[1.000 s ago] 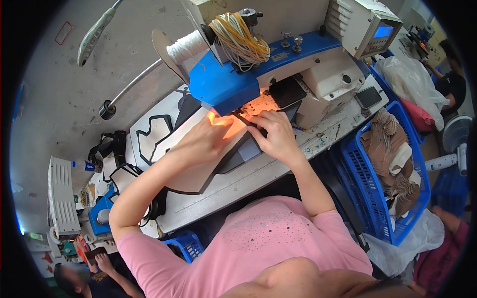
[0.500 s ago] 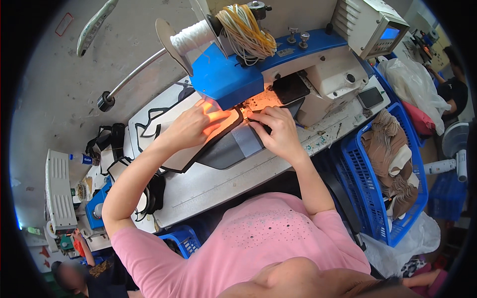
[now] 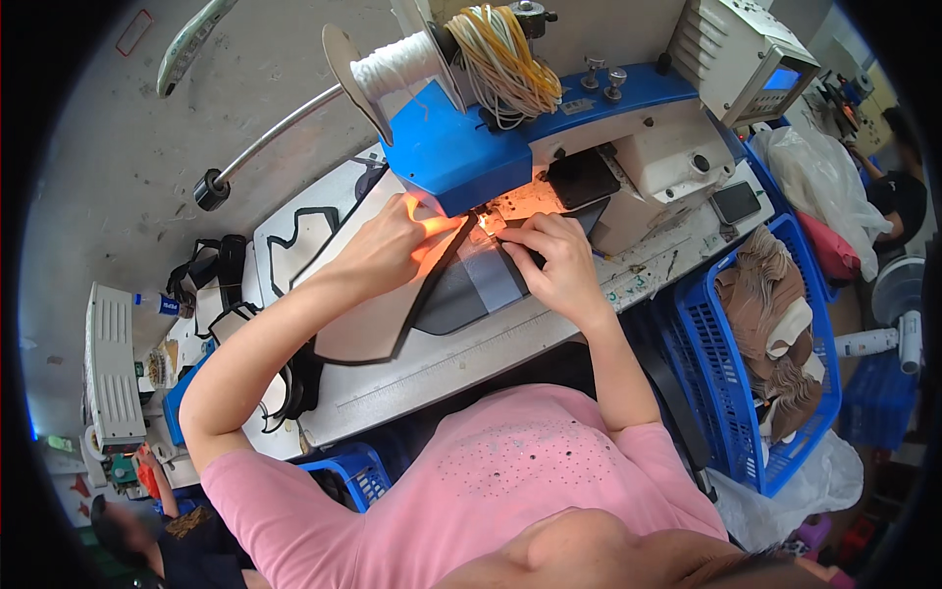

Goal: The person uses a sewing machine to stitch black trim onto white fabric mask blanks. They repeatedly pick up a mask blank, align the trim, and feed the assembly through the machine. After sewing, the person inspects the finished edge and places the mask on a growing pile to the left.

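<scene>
The pale dark-edged panel point(image 3: 378, 319) lies aslant on the white worktable point(image 3: 432, 368), its upper end in the glow under the blue machine head point(image 3: 456, 157). Left of it, we see a dark-outlined cut piece point(image 3: 292, 257) lying flat, seemingly set aside where it leaves the front of the table free. Next comes the left hand point(image 3: 394, 243), laid over the panel with fingers bent and close together; we take it to be pressing the panel flat and steering its slant. We cannot tell whether any finger hooks beneath the edge.

Above, the reel of white cord point(image 3: 392, 69) sits on a rod, probably raised so the cord can run freely. Below the head, the dark grey sheet point(image 3: 446, 309) lies flat, partly beneath the panel. Then we reach the right hand point(image 3: 557, 267), its thumb and forefinger brought near each other just beside the lit spot. Perhaps they guard the edge at close range, but we cannot make out whether they pinch anything. Farther right, the blue basket point(image 3: 716, 373) holds brown pieces, within reach of the seat.

Compared with half a second ago, we find the panel turned: its lower end has swung toward the person, its dark right edge runs more steeply, and more of the cut piece shows.
</scene>
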Demonstrator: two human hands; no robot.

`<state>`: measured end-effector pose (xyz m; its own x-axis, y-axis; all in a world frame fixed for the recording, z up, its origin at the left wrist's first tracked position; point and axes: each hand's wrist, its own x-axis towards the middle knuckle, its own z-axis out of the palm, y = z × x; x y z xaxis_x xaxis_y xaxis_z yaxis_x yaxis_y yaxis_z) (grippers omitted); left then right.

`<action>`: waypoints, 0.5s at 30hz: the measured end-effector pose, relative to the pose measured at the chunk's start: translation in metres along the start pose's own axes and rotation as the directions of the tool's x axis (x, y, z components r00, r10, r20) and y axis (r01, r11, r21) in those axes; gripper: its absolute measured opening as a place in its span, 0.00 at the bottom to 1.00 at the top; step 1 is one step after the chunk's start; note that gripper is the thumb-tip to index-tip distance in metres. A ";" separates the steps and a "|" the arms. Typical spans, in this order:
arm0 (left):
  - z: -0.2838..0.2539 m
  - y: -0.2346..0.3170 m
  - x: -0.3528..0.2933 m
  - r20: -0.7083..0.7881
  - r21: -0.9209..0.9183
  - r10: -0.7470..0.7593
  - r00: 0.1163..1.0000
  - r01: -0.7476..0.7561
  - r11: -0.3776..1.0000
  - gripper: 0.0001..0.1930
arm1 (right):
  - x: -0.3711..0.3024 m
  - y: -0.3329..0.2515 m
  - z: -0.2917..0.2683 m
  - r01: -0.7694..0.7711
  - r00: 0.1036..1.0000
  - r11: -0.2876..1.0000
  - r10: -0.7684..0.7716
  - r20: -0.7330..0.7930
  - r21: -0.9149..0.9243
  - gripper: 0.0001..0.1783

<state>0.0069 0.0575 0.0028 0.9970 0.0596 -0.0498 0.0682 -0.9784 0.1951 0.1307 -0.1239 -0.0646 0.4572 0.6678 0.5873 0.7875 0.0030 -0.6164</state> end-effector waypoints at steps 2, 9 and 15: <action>0.001 0.006 0.000 0.038 -0.014 -0.068 0.997 0.069 0.998 0.22 | -0.001 0.001 0.001 0.006 1.000 1.000 -0.006 -0.003 -0.003 0.05; 0.004 0.033 -0.005 -0.031 -0.039 -0.193 0.981 0.192 0.981 0.20 | 0.000 0.000 -0.001 0.005 1.000 1.000 -0.005 0.000 0.000 0.05; 0.010 0.045 -0.005 -0.024 -0.014 -0.240 0.971 0.239 0.971 0.20 | 0.000 0.001 -0.001 -0.002 1.000 1.000 0.002 0.011 0.022 0.07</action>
<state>0.0048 0.0109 0.0024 0.9522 0.2968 -0.0720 0.3053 -0.9329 0.1910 0.1317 -0.1251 -0.0645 0.4541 0.6763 0.5800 0.7770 0.0178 -0.6292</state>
